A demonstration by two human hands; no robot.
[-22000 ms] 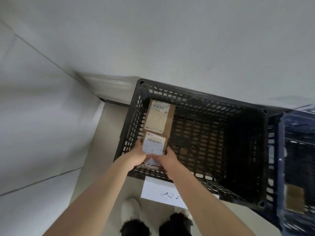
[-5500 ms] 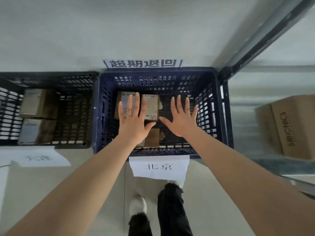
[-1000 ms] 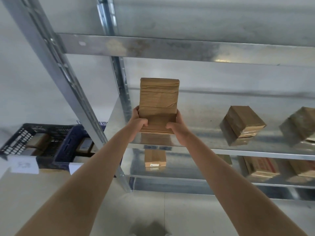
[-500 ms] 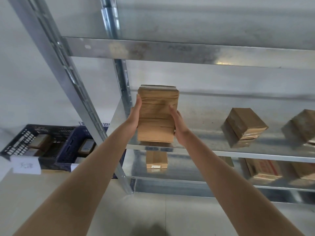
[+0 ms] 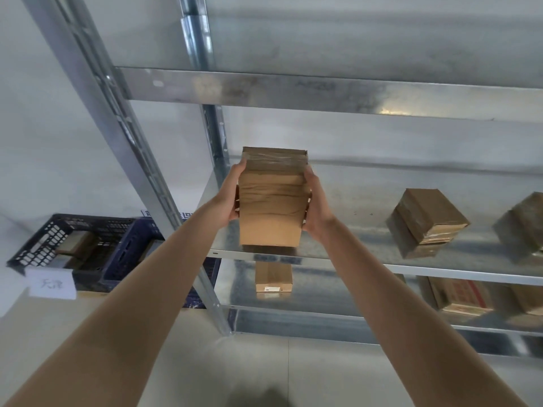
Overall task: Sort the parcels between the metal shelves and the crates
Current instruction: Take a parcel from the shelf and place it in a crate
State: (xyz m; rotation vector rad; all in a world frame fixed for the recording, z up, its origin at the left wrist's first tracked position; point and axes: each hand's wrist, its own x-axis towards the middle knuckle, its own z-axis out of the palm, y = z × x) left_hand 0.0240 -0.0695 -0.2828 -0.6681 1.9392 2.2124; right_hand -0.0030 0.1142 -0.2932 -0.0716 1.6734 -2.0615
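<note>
A brown taped cardboard parcel point(image 5: 271, 201) stands upright on the middle metal shelf point(image 5: 352, 254), near its left end and front edge. My left hand point(image 5: 230, 195) holds its left side and my right hand point(image 5: 316, 204) holds its right side, fingers wrapped along the sides. A black crate point(image 5: 44, 245) and a dark blue crate point(image 5: 126, 254) stand on the floor at the left, each with parcels inside.
Two more taped parcels point(image 5: 426, 221) point(image 5: 526, 224) sit further right on the same shelf. The lower shelf holds a small box point(image 5: 273, 277) and other cartons point(image 5: 458, 298). Shelf uprights point(image 5: 123, 136) rise at the left. A paper label point(image 5: 51, 284) hangs on the black crate.
Both hands have lowered the parcel onto the middle shelf and slid further along its sides. The parcel now stands on the shelf near the front edge.
</note>
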